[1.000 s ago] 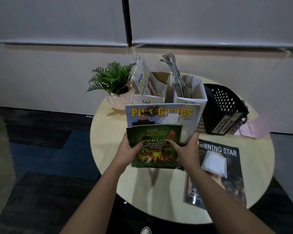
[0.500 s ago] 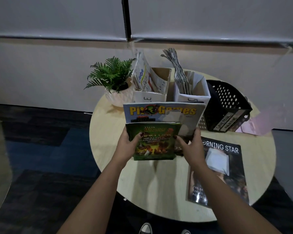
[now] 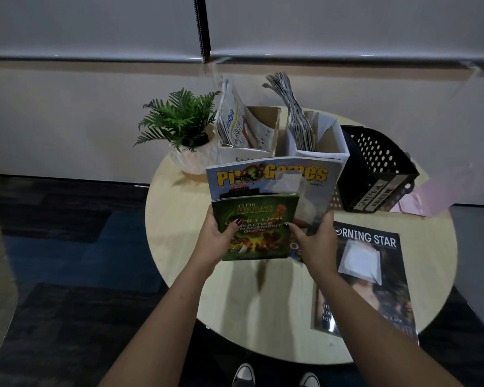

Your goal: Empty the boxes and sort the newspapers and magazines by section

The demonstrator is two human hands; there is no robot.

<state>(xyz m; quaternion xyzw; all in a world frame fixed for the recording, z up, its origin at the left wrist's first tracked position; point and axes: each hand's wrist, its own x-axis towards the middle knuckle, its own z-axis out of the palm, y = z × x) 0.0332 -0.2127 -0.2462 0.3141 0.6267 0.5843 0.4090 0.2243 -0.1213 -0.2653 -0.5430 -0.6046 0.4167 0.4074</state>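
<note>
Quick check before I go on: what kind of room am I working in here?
Probably an office lounge or waiting corner, though I can't be sure. A small round table stands by a wall with drawn roller blinds, on dark carpet tiles, with a potted fern and boxes of newspapers.

Bare forearms, dark polished nails, and black sneakers with white toe caps.

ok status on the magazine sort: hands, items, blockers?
Left hand and right hand both grip green guide stacked on Pit Games magazine. Held above table. Nothing blocking.
</note>
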